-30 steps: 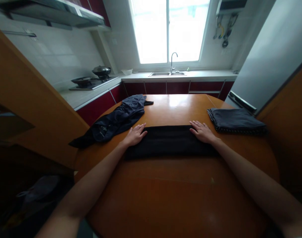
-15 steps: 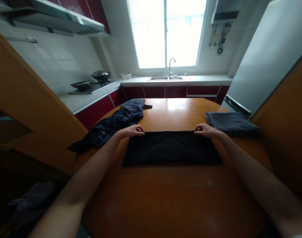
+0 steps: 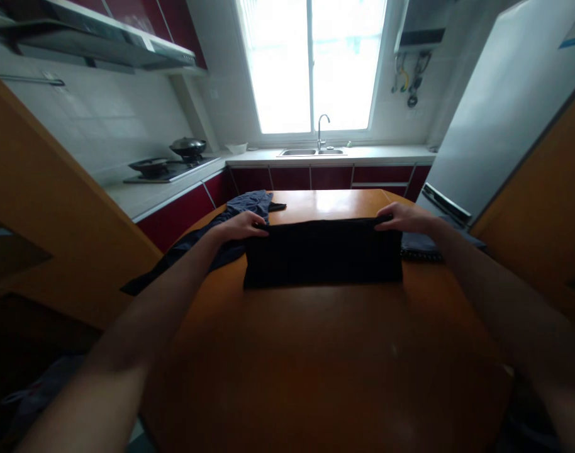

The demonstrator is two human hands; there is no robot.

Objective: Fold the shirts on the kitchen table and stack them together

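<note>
A black folded cloth [image 3: 323, 255], probably a garment, is stretched between my two hands above the table. My left hand [image 3: 244, 225] pinches its upper left corner. At the upper right corner my right hand [image 3: 403, 217] grips the same edge, thumb below and fingers over it. The cloth hangs down from this edge as a wide rectangle. Behind my left forearm lies a crumpled dark blue garment [image 3: 231, 217]. Partly hidden by my right hand and forearm is a folded grey-blue stack of cloth [image 3: 419, 245].
The wooden table [image 3: 287, 352] fills the foreground. Past its far edge are a counter with a sink [image 3: 311, 152] and a stove [image 3: 174, 170] bearing two pans. A fridge [image 3: 485, 113] stands at the right, and a wooden panel [image 3: 61, 189] rises at the left.
Both hands have raised the black cloth's far edge off the table, so it now hangs from them. My right hand has moved up and right, partly covering the folded stack.
</note>
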